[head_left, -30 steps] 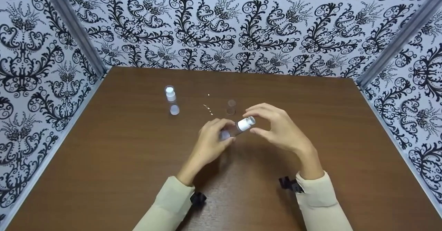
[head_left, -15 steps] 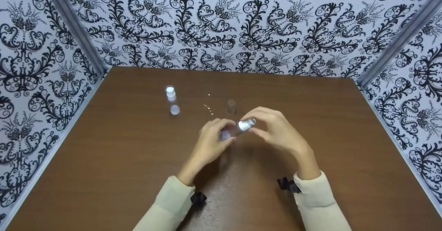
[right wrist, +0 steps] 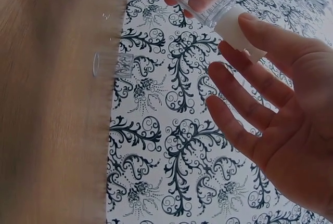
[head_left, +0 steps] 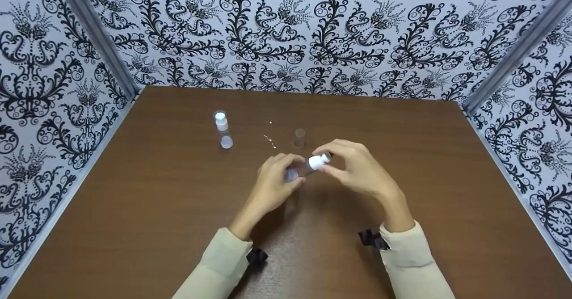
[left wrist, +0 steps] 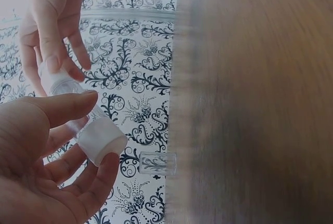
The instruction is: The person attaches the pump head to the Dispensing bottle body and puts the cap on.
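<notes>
A small clear pump bottle point(head_left: 302, 169) is held tilted above the table, its white top up and to the right. My left hand point(head_left: 272, 180) grips the clear body near the white base point(left wrist: 101, 140). Thumb and index finger of my right hand point(head_left: 364, 170) pinch the white pump top point(right wrist: 233, 29); its other fingers stay apart from the bottle. A transparent cap point(head_left: 299, 139) stands on the table just beyond the hands. Farther left is a second clear bottle point(head_left: 221, 125) with a white top under a clear cover.
Several small pale specks point(head_left: 270, 140) lie in a line on the brown table point(head_left: 156, 191), between the second bottle and the cap. Patterned walls point(head_left: 286, 35) close in the table at the back and both sides.
My right hand has moved slightly left and its thumb and finger have closed in on the white pump top. The left hand and bottle have hardly moved.
</notes>
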### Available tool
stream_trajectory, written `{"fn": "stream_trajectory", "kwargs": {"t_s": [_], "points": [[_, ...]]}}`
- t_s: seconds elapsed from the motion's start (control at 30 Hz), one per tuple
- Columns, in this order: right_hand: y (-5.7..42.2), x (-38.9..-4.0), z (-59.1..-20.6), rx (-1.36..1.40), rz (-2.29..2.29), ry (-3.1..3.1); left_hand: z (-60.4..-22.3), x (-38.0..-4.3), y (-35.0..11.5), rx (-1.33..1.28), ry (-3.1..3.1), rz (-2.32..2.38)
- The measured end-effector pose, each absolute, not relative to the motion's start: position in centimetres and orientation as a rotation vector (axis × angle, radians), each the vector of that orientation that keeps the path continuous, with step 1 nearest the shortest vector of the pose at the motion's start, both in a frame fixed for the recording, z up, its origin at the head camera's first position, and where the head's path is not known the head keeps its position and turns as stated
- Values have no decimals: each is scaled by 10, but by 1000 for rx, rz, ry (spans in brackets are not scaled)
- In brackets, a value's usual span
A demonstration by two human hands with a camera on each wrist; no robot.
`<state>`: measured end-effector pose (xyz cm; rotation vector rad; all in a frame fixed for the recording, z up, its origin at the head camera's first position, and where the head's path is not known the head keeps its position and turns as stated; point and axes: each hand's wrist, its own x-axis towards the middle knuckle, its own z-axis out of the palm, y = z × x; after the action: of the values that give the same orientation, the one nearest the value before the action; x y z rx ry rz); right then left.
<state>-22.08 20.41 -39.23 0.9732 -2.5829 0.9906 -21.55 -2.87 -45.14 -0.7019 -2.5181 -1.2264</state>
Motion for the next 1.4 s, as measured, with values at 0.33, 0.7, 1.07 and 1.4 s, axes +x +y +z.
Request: {"fn": "stream_trajectory", "kwargs": {"t_s": [0.33, 0.7, 1.07, 1.4], "points": [[200, -220, -395, 825, 1014, -2626, -452, -216, -27, -716, -2494, -1226], [205, -219, -391, 822, 1016, -2596, -452, -217, -27, -715, -2490, -1216], [215, -220, -386, 973, 1024, -2487, -452, -217, -28, -710, -2508, -1224], [212, -221, -389, 1037, 1045, -2486, -453, -217, -28, -700, -2525, -1220]]}}
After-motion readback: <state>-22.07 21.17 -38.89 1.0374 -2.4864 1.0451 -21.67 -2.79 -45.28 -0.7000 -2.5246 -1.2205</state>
